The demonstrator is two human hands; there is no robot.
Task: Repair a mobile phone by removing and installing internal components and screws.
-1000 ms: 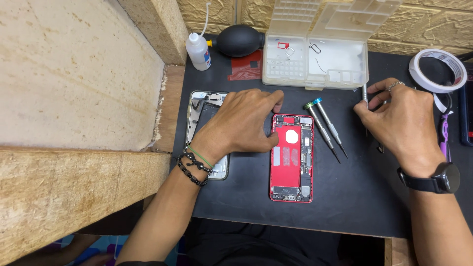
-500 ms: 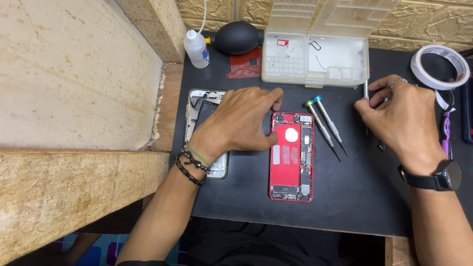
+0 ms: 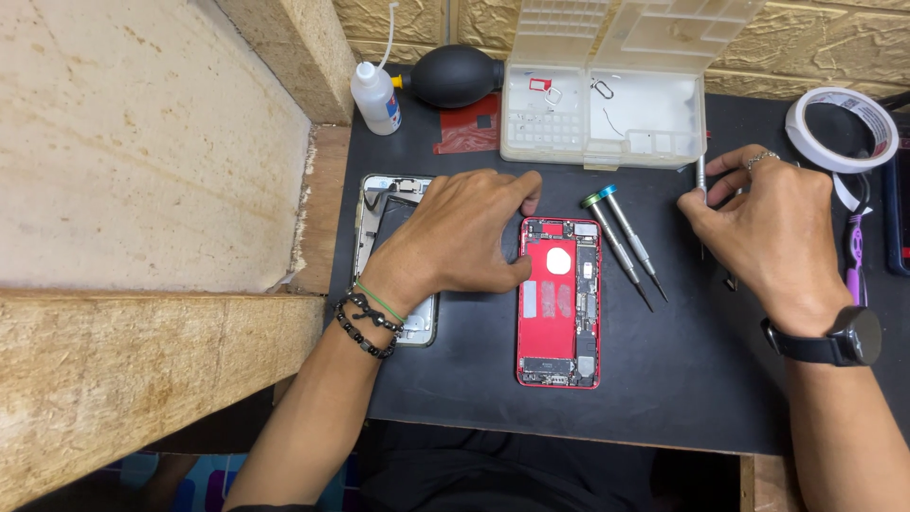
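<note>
— Two halves of a phone lie apart on the black mat (image 3: pixel 455 379): the opened red phone body (image 3: pixel 559 303) sits in the middle with its board and battery area exposed, and the detached screen frame (image 3: pixel 393 256) lies just to its left.

— And the hands?

— The left hand (image 3: pixel 460 237) rests flat, fingers spread, across the screen frame, fingertips touching the top left corner of the red body; it presses rather than grips. The right hand (image 3: pixel 768 223) pinches a thin silver screwdriver (image 3: pixel 700 175) between thumb and fingers, its shaft upright, near the parts box.

— How far along does it look?

— By the look of it, the opening is done and the inside work is under way; whether any screws are out already cannot be told.

— What lies around?

— Two more screwdrivers (image 3: pixel 621 242) lie just right of the phone. Behind stand a clear parts box (image 3: pixel 607 104), a black air blower (image 3: pixel 455 76) and a small white bottle (image 3: pixel 376 97); a tape roll (image 3: pixel 839 128) sits at the far right.

— Anything hidden?

— The left hand covers most of the frame, the screwdriver's tip is behind the right hand, and items at the right edge are cut off.
</note>
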